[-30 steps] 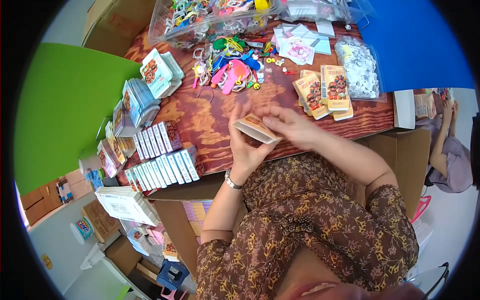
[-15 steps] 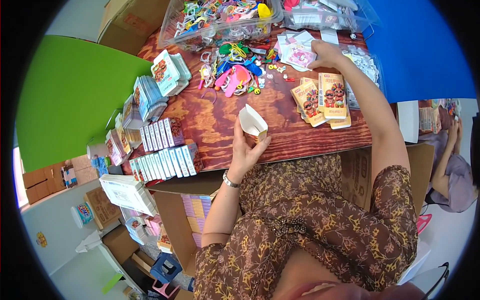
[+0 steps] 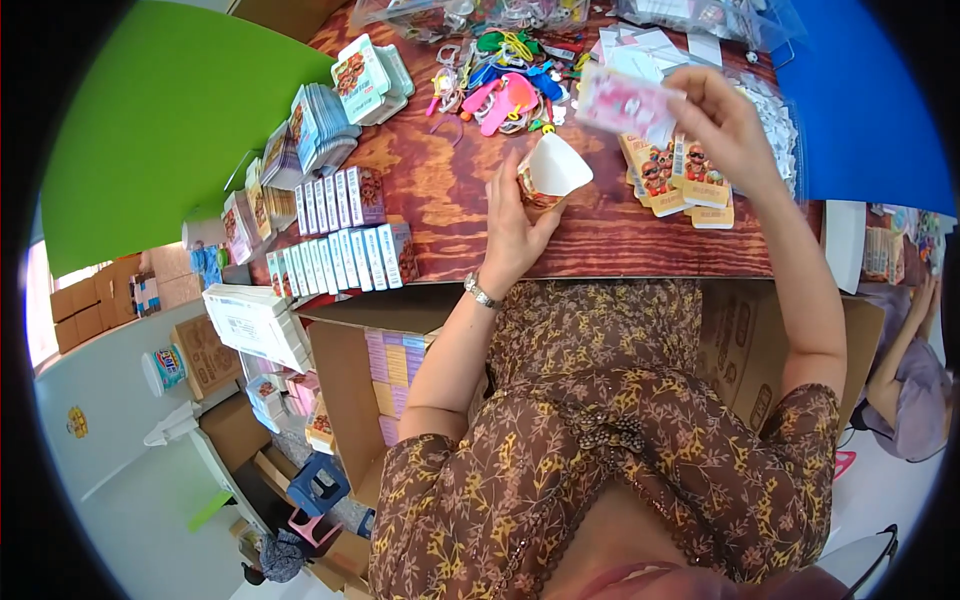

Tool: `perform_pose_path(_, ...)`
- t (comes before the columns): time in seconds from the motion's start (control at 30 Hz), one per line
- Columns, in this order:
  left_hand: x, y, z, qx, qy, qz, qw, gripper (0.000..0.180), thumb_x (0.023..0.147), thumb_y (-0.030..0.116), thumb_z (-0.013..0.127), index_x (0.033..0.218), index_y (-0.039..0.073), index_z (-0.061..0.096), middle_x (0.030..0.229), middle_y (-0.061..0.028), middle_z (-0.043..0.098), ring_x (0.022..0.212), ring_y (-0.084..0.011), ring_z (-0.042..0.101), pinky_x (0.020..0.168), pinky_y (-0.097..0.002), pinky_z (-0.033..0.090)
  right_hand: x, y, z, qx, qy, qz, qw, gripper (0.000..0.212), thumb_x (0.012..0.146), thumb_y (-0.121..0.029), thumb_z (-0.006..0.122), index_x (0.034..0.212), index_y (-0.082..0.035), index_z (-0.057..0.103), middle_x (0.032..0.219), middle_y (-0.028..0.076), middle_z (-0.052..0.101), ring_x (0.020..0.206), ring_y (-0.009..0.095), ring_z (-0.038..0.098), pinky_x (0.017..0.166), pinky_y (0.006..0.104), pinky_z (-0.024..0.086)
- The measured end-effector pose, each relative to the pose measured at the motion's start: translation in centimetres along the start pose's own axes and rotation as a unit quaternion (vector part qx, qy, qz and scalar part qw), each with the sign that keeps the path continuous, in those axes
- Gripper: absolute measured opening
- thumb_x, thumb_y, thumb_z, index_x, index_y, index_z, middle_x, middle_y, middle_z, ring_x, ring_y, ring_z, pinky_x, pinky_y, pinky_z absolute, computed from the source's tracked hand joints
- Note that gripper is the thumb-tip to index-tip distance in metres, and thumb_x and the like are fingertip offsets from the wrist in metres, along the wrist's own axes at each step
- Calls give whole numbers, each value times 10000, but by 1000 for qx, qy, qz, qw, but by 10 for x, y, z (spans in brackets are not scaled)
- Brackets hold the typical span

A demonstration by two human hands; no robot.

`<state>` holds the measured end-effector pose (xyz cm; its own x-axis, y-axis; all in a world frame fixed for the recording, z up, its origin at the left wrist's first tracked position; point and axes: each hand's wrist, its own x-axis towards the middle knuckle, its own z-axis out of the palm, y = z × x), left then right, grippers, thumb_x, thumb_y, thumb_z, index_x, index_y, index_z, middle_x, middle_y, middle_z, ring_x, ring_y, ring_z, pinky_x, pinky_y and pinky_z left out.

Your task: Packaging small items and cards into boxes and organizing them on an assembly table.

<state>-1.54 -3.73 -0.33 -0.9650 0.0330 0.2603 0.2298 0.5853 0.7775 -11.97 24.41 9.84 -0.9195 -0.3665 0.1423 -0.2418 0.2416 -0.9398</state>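
Note:
My left hand (image 3: 515, 225) holds a small open cardboard box (image 3: 550, 172) above the brown wooden table (image 3: 450, 190), its white inside facing up. My right hand (image 3: 722, 115) is raised over the table and pinches a small pink and white packet (image 3: 622, 100), a little above and to the right of the box. Under the right hand lies a stack of flat printed box blanks (image 3: 672, 175). A watch sits on my left wrist.
Rows of finished small boxes (image 3: 345, 255) stand at the table's left. Colourful plastic trinkets (image 3: 500, 85) and clear bags (image 3: 700, 15) lie at the far side. An open carton (image 3: 385, 370) with packs stands below the table edge. Another person (image 3: 905, 380) sits at the right.
My right hand reached to the far side of the table and has come back up holding a pink and white packet. My left hand has kept the open box, raised slightly.

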Motion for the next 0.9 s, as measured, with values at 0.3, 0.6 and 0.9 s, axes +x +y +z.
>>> perform_pose_path(0.3,-3,9,-3,32,11,51,998,899,719,45,800,1474,-65,325,1388,-262,468,1261,-436,451,1078,-498,381,-27,-31,45,-225,-48,-182,956,156,909,-44,677,1063,-40,697,925,118,675,760,294,652,668,390,509)
perform_pose_path(0.6,-8,17,-1,83,9,129,988,890,670,13,761,1459,-54,356,1412,-255,467,1298,-449,439,1116,-514,343,-27,-23,78,-195,-35,-217,956,165,890,-93,694,1046,-46,675,906,115,653,823,299,670,686,397,533)
perform_pose_path(0.9,-19,16,7,80,-15,120,989,927,673,-9,785,1484,-49,337,1396,-253,470,1298,-432,431,1097,-504,366,-58,-13,98,-328,-59,-188,924,421,875,-93,613,1288,-55,540,981,116,682,752,293,718,617,388,600)
